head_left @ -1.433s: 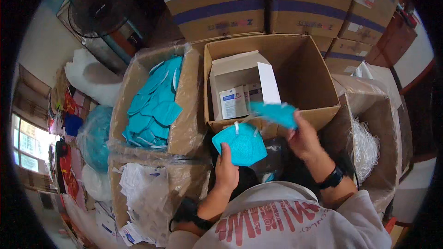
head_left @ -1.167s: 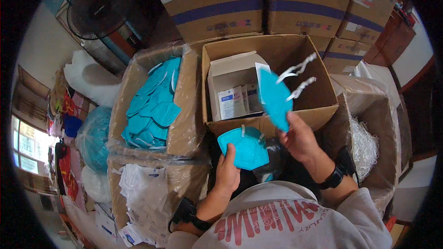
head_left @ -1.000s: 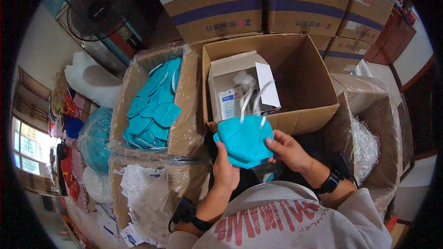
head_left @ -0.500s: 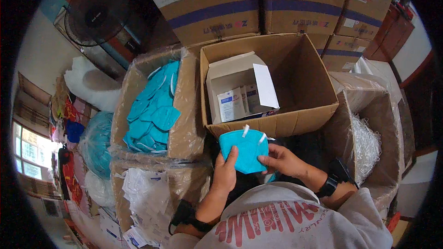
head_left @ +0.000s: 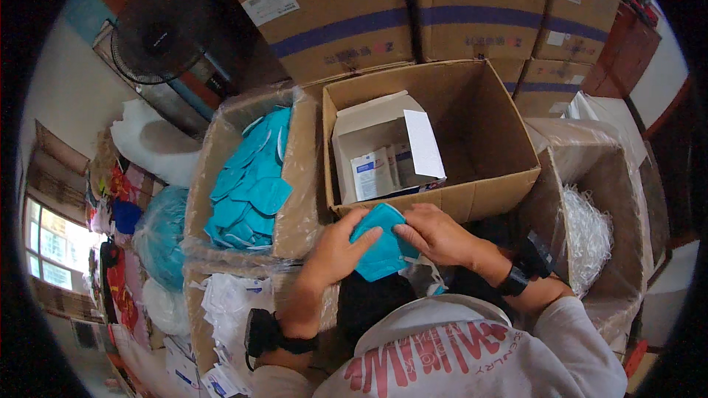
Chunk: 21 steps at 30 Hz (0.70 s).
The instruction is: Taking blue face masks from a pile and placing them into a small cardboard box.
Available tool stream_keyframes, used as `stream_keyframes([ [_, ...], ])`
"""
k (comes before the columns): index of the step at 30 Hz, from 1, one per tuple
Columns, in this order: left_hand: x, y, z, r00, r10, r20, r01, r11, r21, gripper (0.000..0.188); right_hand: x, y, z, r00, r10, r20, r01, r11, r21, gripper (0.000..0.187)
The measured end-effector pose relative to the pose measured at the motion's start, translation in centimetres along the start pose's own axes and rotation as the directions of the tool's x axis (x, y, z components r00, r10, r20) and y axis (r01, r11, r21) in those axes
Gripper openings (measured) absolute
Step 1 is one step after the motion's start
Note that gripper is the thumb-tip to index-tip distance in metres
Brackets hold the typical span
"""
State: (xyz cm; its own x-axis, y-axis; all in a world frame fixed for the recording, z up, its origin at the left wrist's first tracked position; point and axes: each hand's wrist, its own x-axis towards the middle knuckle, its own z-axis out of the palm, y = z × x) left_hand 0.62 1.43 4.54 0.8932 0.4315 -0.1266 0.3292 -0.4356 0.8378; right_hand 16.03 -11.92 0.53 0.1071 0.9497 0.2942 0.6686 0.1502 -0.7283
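Note:
A teal folded face mask is between my two hands, close to the front wall of the middle carton. My left hand grips its left side, thumb across the face of it. On the upper right edge my right hand closes with its thumb and fingers. White straps dangle from the mask below my right hand. Inside the carton stands an open white box holding several flat white packets.
At left, a plastic-lined carton holds a heap of teal masks. Nearer is another with white packets. The right carton contains white stringy straps. Large sealed cartons stack behind; a fan stands far left.
The mask has been turned over, its straps going from the top edge to the lower right. My hands have moved up it, and my right hand has shifted to its upper edge.

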Motion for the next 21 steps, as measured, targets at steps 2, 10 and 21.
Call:
stream_keyframes([
  [2, 0.5, 0.9, -0.3, 0.995, 0.062, -0.079, -0.057, 0.996, 0.061, 0.035, -0.1, 0.3, 0.9, 0.995, 0.034, -0.090, -0.038, 0.999, -0.037, 0.020],
  [10, 3.2, 2.1, 2.2, 0.833, 0.354, -0.426, -0.197, 0.908, 0.370, 0.028, 1.0, -1.4, 2.9, 0.948, -0.081, -0.308, 0.032, 0.987, -0.160, 0.015],
  [21, 3.4, -0.5, 1.3, 0.899, 0.216, -0.382, -0.166, 0.973, 0.157, 0.029, 0.8, -3.3, 1.3, 0.969, 0.240, 0.050, -0.245, 0.930, 0.273, 0.021],
])
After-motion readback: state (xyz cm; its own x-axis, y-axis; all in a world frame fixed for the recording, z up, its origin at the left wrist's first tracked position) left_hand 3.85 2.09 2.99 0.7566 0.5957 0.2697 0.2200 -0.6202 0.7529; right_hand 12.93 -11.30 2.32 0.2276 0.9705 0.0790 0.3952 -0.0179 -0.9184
